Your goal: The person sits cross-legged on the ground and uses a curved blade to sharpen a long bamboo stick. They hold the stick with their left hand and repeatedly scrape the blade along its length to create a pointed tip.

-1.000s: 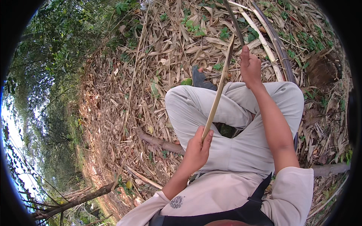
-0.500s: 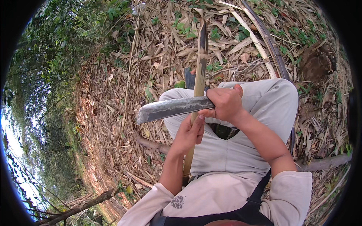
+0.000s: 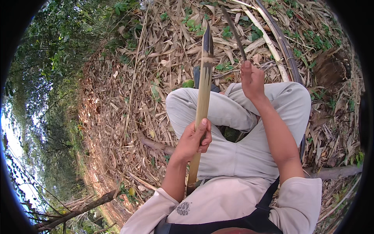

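Note:
My left hand (image 3: 193, 139) is wrapped round a long bamboo strip (image 3: 203, 95), thumb lying along it. The strip stands lengthwise in front of me, its lower end against my belly. Its far end is dark and pointed; the rest is pale and shaved-looking. To the right of the strip, above my knee, my right hand (image 3: 253, 81) grips a machete, its handle mostly hidden by the fingers. The machete's blade (image 3: 234, 34) shows nearly edge-on and points away from me, apart from the bamboo.
My crossed legs (image 3: 280, 99) lie under both hands. Dry leaves (image 3: 117, 117) cover the ground. Long split strips (image 3: 272, 46) lie at the far right, near a brown stump (image 3: 331, 67). A branch (image 3: 157, 145) runs beside my left knee, and green shrubs (image 3: 50, 54) stand to the left.
The machete has left the bamboo strip, going up and to the right, and its blade has turned from crosswise to pointing away. My left hand now wraps more fully round the strip.

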The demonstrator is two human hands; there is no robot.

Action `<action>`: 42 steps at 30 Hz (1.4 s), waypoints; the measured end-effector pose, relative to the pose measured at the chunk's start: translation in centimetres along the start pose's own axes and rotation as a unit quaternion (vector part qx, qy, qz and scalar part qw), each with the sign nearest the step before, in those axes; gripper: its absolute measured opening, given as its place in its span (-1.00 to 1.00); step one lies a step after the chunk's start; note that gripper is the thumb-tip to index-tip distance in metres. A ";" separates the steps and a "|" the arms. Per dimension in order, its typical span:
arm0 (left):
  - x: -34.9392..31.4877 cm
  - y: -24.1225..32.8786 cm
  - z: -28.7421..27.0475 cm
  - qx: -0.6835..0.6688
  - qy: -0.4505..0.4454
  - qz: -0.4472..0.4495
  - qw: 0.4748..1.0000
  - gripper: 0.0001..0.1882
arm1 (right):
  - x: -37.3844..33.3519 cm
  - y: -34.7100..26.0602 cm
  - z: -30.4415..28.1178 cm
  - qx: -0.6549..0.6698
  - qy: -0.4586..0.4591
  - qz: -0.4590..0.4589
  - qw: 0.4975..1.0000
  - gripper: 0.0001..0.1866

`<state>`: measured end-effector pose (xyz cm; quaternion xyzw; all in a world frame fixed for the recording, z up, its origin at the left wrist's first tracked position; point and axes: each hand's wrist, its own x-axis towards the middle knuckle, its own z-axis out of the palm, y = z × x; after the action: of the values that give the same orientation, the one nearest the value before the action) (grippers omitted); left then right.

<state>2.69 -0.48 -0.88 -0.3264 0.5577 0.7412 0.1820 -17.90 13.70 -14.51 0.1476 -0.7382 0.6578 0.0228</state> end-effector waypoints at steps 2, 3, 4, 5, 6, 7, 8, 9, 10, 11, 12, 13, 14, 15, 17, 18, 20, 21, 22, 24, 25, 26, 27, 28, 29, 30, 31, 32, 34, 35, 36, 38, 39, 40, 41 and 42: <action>0.0 1.0 1.0 -0.040 -0.018 -0.029 0.999 -0.59 | -2.7 -3.3 -0.1 -0.043 -0.070 -0.100 0.992 -0.34; 0.3 1.0 1.2 -0.023 -0.010 -0.012 1.000 -0.58 | -3.5 -4.1 0.1 -0.072 -0.104 -0.140 0.982 -0.36; 0.6 0.8 1.1 -0.008 -0.007 0.000 1.000 -0.58 | -3.9 -5.0 0.4 -0.119 -0.111 -0.183 0.970 -0.33; 0.8 0.5 0.8 0.011 -0.003 0.011 1.000 -0.58 | -4.3 -5.7 0.8 -0.164 -0.114 -0.222 0.955 -0.30; 0.9 0.5 0.6 0.029 0.002 0.021 0.999 -0.58 | -4.4 -5.8 1.1 -0.168 -0.113 -0.228 0.952 -0.31; 0.9 0.7 0.6 0.035 0.001 0.016 0.999 -0.58 | -4.6 -5.7 1.4 -0.172 -0.112 -0.234 0.950 -0.32; 0.7 1.0 0.7 0.037 0.001 0.012 0.999 -0.59 | -4.6 -5.7 1.5 -0.177 -0.114 -0.242 0.947 -0.32; 0.7 1.1 0.7 0.039 0.001 0.009 0.999 -0.59 | -4.7 -5.8 1.6 -0.181 -0.119 -0.245 0.945 -0.32; 0.8 1.0 0.7 0.041 0.006 0.011 0.999 -0.60 | -4.9 -6.0 1.6 -0.185 -0.123 -0.248 0.943 -0.32; 0.7 0.6 0.9 0.042 0.013 0.014 0.999 -0.61 | -5.0 -6.1 1.6 -0.188 -0.131 -0.254 0.940 -0.31; 0.7 0.3 1.1 0.042 0.020 0.018 0.999 -0.61 | -4.9 -5.6 1.7 -0.188 -0.127 -0.249 0.942 -0.31; 0.6 0.2 1.1 0.049 0.023 0.016 0.998 -0.62 | -4.9 -4.8 1.8 -0.189 -0.123 -0.243 0.944 -0.30; 0.6 0.2 1.2 0.059 0.024 0.013 0.998 -0.63 | -4.8 -4.5 1.9 -0.189 -0.117 -0.235 0.946 -0.30; 0.5 0.2 1.2 0.069 0.025 0.009 0.997 -0.64 | -4.9 -4.4 2.0 -0.191 -0.123 -0.235 0.945 -0.30; 0.1 0.4 1.3 0.077 0.047 0.000 0.996 -0.65 | -4.9 -4.3 2.0 -0.195 -0.135 -0.237 0.942 -0.29; 0.0 0.5 1.4 0.081 0.057 -0.004 0.995 -0.65 | -4.8 -4.0 2.1 -0.196 -0.130 -0.245 0.941 -0.30; -0.1 0.6 1.6 0.096 0.071 -0.001 0.993 -0.65 | -4.3 -3.2 2.4 -0.198 -0.119 -0.262 0.937 -0.30; 0.0 0.7 1.6 0.103 0.078 0.000 0.992 -0.65 | -4.2 -3.0 2.5 -0.198 -0.113 -0.267 0.936 -0.30; 0.0 0.6 1.5 0.108 0.079 0.008 0.991 -0.65 | -4.0 -2.9 2.6 -0.198 -0.108 -0.273 0.935 -0.30; 0.0 0.4 1.6 0.115 0.081 0.022 0.990 -0.65 | -3.6 -2.4 2.4 -0.214 -0.099 -0.215 0.948 -0.29; -1.4 0.2 1.2 0.099 0.074 0.009 0.992 -0.65 | -2.9 -1.7 2.2 -0.228 -0.094 -0.152 0.957 -0.28; -3.4 -0.1 0.3 0.086 0.058 -0.003 0.995 -0.66 | -1.6 -0.6 1.8 -0.246 -0.082 -0.088 0.962 -0.26; -4.9 -0.5 -0.4 0.072 0.047 -0.017 0.996 -0.66 | 2.2 0.6 0.8 -0.219 -0.025 -0.009 0.975 -0.25; -5.8 -1.3 -0.6 0.082 0.049 -0.025 0.995 -0.66 | 5.2 1.0 -0.4 -0.183 0.027 0.070 0.980 -0.23; -6.0 -1.9 -1.1 0.096 0.057 -0.025 0.993 -0.66 | 6.2 0.6 -1.6 -0.191 0.025 0.085 0.978 -0.23; -6.1 -2.2 -1.3 0.109 0.070 -0.023 0.991 -0.66 | 7.1 0.5 -2.3 -0.196 0.020 0.097 0.976 -0.22; -5.6 -1.7 -1.6 0.082 0.093 -0.031 0.992 -0.65 | 6.6 0.5 -1.5 -0.179 0.013 0.075 0.981 -0.23; -5.1 -1.3 -1.8 0.070 0.089 -0.027 0.993 -0.65 | 5.2 0.9 -1.1 -0.170 0.009 0.054 0.984 -0.24; -4.1 -1.0 -1.6 0.037 0.063 -0.025 0.997 -0.64 | 2.2 0.2 -1.2 -0.155 -0.018 -0.012 0.988 -0.27; -3.7 -0.6 -1.3 0.029 0.033 -0.029 0.999 -0.64 | 0.7 -0.9 -0.7 -0.142 -0.045 -0.058 0.987 -0.29; -3.2 -0.8 -1.0 0.020 0.020 -0.021 0.999 -0.65 | -0.7 -1.8 -0.4 -0.153 -0.076 -0.094 0.981 -0.30; -2.1 -0.5 -0.7 0.013 -0.005 -0.007 1.000 -0.65 | -2.7 -4.0 0.0 -0.168 -0.108 -0.180 0.963 -0.32; -1.9 -0.2 -0.3 0.000 0.003 0.008 1.000 -0.65 | -3.3 -5.2 0.4 -0.167 -0.112 -0.231 0.952 -0.33; -1.7 0.1 0.0 -0.004 0.004 0.014 1.000 -0.65 | -3.9 -6.0 0.8 -0.164 -0.111 -0.253 0.947 -0.33; -1.4 0.4 0.2 -0.011 0.003 0.018 1.000 -0.65 | -4.5 -6.5 1.1 -0.164 -0.112 -0.274 0.941 -0.34; -1.2 0.6 0.3 -0.018 0.003 0.022 1.000 -0.65 | -4.9 -6.8 1.3 -0.163 -0.113 -0.295 0.935 -0.34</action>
<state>3.07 -0.26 0.40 -0.3193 0.5520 0.7540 0.1579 -11.36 12.72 -9.20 0.4263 -0.7561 0.4715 0.1557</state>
